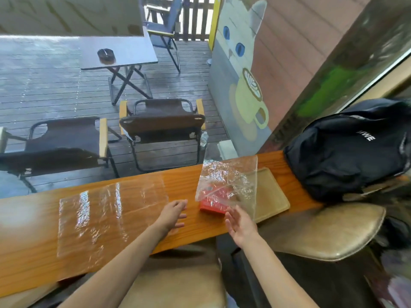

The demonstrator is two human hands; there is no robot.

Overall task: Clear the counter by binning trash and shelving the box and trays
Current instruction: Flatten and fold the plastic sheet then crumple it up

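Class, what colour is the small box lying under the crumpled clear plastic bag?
Red; the small cardboard box shows best in the head view.

Hidden and cut-off parts around the red box

You see the red box (211, 204) only partly: a crumpled clear plastic bag (226, 181) stands over it and blurs its top and any print. Just right of the box, the same bag veils the near-left part of the beige tray (272, 196), and whether one tray or several lie there you cannot tell. Well right of the box, the black backpack (347, 150) covers the bench (33, 258) end, and its white lettering is partly lost in a fold. Far left of the box, the bench runs off the frame edge.
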